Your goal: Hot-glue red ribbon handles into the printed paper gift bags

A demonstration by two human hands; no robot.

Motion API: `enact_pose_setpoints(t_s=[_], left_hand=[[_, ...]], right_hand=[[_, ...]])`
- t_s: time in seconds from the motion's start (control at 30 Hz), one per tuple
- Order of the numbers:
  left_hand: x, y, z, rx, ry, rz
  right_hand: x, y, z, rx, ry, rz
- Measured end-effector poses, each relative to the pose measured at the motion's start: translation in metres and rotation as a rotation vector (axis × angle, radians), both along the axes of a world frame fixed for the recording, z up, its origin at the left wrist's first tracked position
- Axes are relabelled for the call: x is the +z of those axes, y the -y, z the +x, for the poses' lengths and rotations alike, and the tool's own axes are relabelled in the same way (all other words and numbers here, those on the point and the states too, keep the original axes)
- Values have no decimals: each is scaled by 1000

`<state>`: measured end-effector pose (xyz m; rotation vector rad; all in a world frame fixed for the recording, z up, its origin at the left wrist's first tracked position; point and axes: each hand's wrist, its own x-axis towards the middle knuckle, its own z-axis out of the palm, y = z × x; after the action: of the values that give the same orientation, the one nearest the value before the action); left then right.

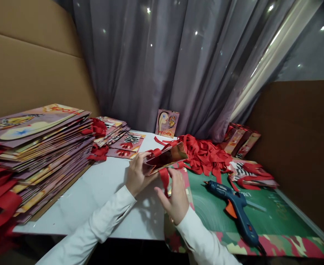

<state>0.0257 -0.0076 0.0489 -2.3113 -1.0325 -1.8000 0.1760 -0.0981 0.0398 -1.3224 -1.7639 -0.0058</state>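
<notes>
Near the middle of the table, my left hand (136, 174) holds a paper bag (166, 158) by its left end, fingers on the far side. The bag lies tilted with its opening toward me, and red ribbon shows at both long edges. My right hand (174, 195) is at the bag's near side, thumb and fingers apart, beside a hanging red ribbon (164, 178). Whether its fingertips touch the ribbon is unclear. A heap of red ribbons (203, 154) lies just behind and right of the bag.
A blue glue gun (237, 209) lies on a green mat (206, 200). Tall stacks of flat bags (54, 158) stand at left. One small bag (167, 123) stands against the curtain (139, 73). More bags (251, 173) are at right, beside a cardboard panel (296, 147).
</notes>
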Motion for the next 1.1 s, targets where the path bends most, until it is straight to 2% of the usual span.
enact_pose_setpoints(t_s=[0.13, 0.17, 0.23, 0.33, 0.4, 0.53, 0.67, 0.8, 0.87, 0.93, 1.0, 1.1], left_hand=[[-3, -6, -4, 40, -115, 58], [-5, -8, -6, 51, -157, 86], [-8, -13, -11, 79, -238, 132], [-15, -18, -15, 112, -315, 193], [-20, -20, -14, 110, -322, 238], [-25, -20, -8, 60, -257, 262], [-29, -18, -7, 20, -222, 202], [-33, -21, -12, -48, -147, 111], [-36, -22, -15, -90, -82, 38], [-37, -22, -17, -133, -23, -48], [-38, -20, -17, -171, -2, -86], [-38, -13, -13, -201, -54, -79]], right_hand=[[15, 11, -8, 230, -176, -414], [18, 19, -7, 235, -171, -505], [24, 39, 1, 142, -62, -584], [34, 68, 15, -59, 141, -496], [40, 81, 22, -101, 175, -432], [46, 92, 24, -46, 173, -388], [49, 100, 21, -18, 230, -381], [69, 109, 29, 122, 241, -420], [80, 105, 39, 176, 233, -318], [83, 91, 48, 158, 262, -167], [77, 67, 51, 116, 356, -71], [60, 27, 42, 67, 554, -110]])
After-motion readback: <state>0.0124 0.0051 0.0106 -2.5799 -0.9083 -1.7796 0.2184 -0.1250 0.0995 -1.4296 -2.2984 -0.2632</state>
